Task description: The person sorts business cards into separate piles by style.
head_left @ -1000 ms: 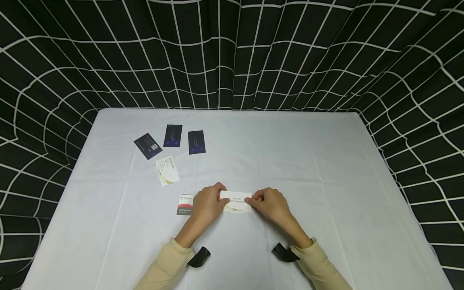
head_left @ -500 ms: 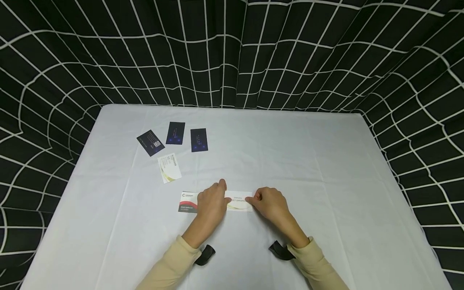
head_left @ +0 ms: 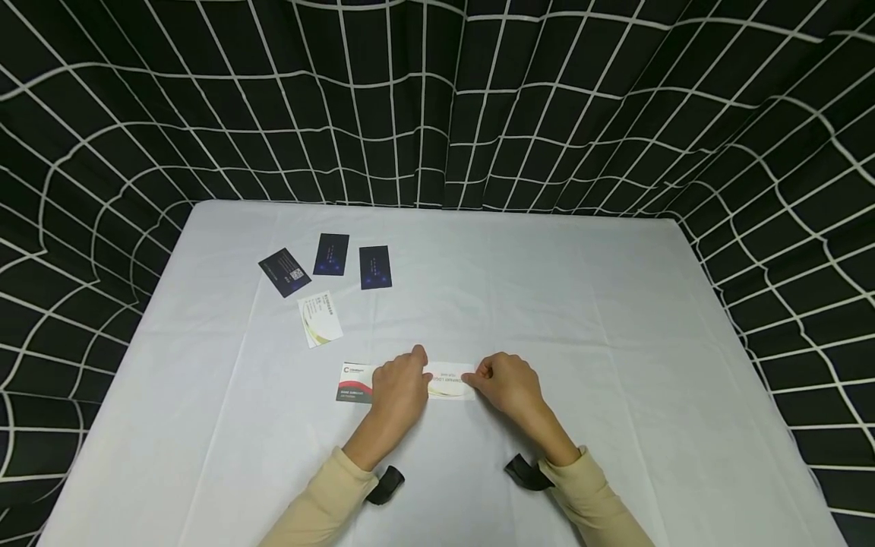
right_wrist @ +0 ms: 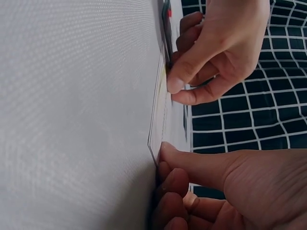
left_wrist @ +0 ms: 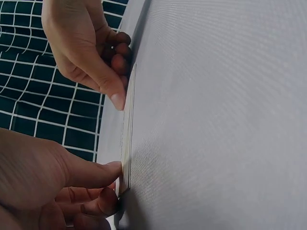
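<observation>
In the head view a white business card [head_left: 447, 386] with grey lettering and a gold curve lies near the table's front middle. Several thin edges show along its side in the left wrist view, like a small stack [left_wrist: 127, 143]. My left hand [head_left: 398, 386] grips its left end between thumb and finger, covering that end. At the right end my right hand [head_left: 511, 386] pinches the corner, thumb on top and the other fingers curled. Just left of my left hand is a white, red and grey business card [head_left: 354, 382], its right part hidden by the hand.
Farther back on the left lie three dark blue business cards, one [head_left: 284, 272] tilted, one [head_left: 331, 254] and one [head_left: 376, 267] nearly upright. Overlapping white cards [head_left: 320, 319] sit below them. A white cloth covers the table [head_left: 581, 304]; a black gridded curtain [head_left: 437, 99] surrounds it.
My left hand has slid slightly right over the white card's left end, uncovering more of the red and grey card. My right hand has stayed at its corner.
</observation>
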`<state>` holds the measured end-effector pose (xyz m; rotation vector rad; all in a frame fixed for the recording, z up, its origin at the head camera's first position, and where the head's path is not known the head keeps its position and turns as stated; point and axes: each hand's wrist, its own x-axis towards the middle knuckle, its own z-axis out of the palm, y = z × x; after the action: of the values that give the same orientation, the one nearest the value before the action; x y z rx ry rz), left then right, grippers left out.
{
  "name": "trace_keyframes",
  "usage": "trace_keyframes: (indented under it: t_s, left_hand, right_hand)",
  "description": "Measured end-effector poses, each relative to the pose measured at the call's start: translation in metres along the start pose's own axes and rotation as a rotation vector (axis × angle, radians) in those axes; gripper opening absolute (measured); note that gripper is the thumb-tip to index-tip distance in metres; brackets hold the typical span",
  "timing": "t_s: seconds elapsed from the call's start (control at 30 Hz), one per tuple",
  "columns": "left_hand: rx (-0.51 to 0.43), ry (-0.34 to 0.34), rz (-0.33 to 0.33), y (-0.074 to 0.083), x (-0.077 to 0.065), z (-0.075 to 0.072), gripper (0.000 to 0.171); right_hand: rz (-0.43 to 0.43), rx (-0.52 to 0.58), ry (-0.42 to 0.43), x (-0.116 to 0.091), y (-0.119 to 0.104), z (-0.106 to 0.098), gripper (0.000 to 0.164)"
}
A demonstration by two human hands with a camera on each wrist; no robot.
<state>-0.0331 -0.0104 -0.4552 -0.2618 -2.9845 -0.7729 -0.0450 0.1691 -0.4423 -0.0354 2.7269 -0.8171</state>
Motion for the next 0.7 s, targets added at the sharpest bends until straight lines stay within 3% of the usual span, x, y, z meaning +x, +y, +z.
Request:
trace_keyframes:
  t_s: [0.2,0.37,0.5,0.7]
  left_hand:
    - [-0.069,0.046,-0.005,-0.001,-0.001,-0.003,0.016]
    - [-0.135,0.1,-0.004,-0.011,0.005,-0.017,0.014]
    - [-0.152,0.096,-0.017,-0.036,0.014,-0.036,0.02]
    - [-0.132,0.068,-0.073,-0.09,0.029,-0.06,0.037]
  right_hand:
    - [-0.015,-0.011,0.006,0.002,-0.001,-0.001,0.029]
    - [-0.054,0.002,0.094,0.005,-0.009,-0.001,0.029]
    - [-0.13,-0.013,0.152,0.007,-0.03,0.006,0.029]
    - [-0.223,-0.045,0.184,0.023,-0.079,0.03,0.026]
